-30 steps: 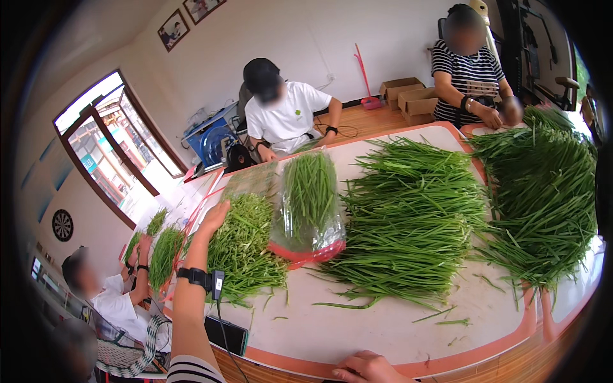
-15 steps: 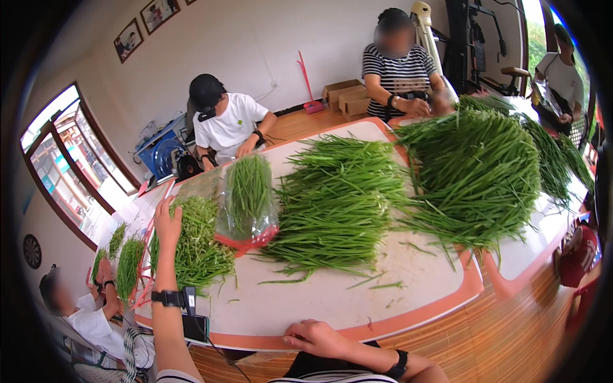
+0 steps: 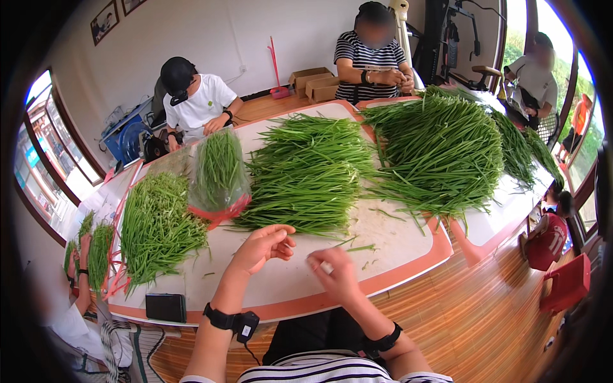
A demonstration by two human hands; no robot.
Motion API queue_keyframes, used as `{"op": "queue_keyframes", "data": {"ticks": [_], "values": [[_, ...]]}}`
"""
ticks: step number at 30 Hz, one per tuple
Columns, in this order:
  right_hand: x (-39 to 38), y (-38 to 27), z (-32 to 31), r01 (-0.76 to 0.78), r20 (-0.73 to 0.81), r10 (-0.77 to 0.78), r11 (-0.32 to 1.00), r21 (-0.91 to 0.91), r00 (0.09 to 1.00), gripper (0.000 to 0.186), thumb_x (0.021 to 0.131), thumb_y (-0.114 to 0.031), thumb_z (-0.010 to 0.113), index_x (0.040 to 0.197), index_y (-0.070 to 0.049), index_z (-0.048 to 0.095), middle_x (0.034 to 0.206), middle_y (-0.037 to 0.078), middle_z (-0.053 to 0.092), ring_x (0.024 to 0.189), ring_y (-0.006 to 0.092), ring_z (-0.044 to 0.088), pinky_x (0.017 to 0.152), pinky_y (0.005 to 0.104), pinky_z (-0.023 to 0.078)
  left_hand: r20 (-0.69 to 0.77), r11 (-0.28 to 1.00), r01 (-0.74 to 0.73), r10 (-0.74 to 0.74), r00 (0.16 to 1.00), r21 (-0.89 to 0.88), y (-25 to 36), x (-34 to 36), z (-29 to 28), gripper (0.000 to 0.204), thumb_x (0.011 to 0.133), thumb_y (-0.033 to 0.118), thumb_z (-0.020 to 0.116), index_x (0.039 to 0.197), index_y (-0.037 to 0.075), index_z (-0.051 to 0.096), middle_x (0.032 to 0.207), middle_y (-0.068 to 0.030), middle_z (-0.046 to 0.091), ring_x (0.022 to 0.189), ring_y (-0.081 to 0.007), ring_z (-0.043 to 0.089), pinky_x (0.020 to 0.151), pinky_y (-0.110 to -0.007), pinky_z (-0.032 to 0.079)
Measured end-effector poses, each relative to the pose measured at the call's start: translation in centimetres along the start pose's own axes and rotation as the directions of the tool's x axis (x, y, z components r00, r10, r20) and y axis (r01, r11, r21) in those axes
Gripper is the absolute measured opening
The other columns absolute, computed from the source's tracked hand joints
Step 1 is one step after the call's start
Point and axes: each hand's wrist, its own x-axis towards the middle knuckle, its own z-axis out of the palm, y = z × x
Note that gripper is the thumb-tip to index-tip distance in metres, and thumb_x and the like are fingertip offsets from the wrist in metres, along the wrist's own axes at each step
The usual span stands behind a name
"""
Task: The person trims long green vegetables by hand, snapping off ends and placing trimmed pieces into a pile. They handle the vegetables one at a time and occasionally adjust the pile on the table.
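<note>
My left hand [image 3: 263, 247] is above the table's near part, below the middle pile of long green stems [image 3: 300, 191], its curled fingers apart and holding nothing visible. To its right, my right hand [image 3: 332, 273] is closed, slightly blurred, with a small white thing at its fingers that I cannot make out. A clear bag with red edging [image 3: 217, 172] holds more stems beside the middle pile. A chopped-looking pale green pile [image 3: 159, 236] lies left, a larger pile [image 3: 434, 153] right. A dark phone [image 3: 165, 307] lies at the near left edge of the table [image 3: 268, 300].
Co-workers sit at the far side [image 3: 198, 105] [image 3: 370, 64], the left [image 3: 64, 319] and far right [image 3: 530, 83]. A person in red [image 3: 546, 239] crouches at the right by a red stool [image 3: 565, 284]. Cardboard boxes [image 3: 319, 89] and a pink dustpan [image 3: 279, 92] stand behind.
My left hand has moved from the left pile down and rightward toward the table's middle. My right hand has risen from the near edge toward it. My view has swung right.
</note>
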Motion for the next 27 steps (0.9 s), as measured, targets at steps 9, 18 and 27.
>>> {"op": "queue_keyframes", "data": {"ticks": [9,18,27], "values": [[1.2,3.5,-2.4,-0.028,-0.044,0.004,0.814,-0.580,0.999,0.019,0.071,-0.011,0.069,0.088,-0.007,0.066,0.089,0.010,0.060,0.091,0.0322,0.050,0.083,0.0401,0.042,0.148,0.977,0.024,0.008,0.989,-0.214,-2.3,1.3,0.0,0.023,0.091,0.023,0.056,0.105,0.005,0.060,0.081,-0.0044,0.063,0.069,-0.0143,0.062,0.063,-0.030,0.053],[1.2,1.6,-1.5,0.009,0.053,0.015,0.898,-0.439,0.998,0.010,0.079,-0.009,0.063,0.089,-0.006,0.063,0.083,0.010,0.063,0.081,0.0309,0.056,0.073,0.0392,0.046,0.013,0.850,-0.436,0.453,0.892,0.297,-3.7,0.5,2.2,0.023,0.091,0.018,0.054,0.105,0.000,0.059,0.085,-0.0042,0.061,0.078,-0.0133,0.060,0.073,-0.029,0.052],[1.3,1.0,-0.8,0.056,0.065,-0.039,0.960,-0.273,0.997,0.011,0.081,-0.004,0.064,0.092,-0.003,0.063,0.080,0.010,0.066,0.071,0.0236,0.063,0.063,0.0313,0.050,0.247,0.540,-0.492,0.464,0.851,0.683,-3.7,-0.1,3.3,0.020,0.085,0.015,0.060,0.101,0.003,0.064,0.093,-0.0145,0.065,0.083,-0.0280,0.061,0.074,-0.034,0.048]]}}
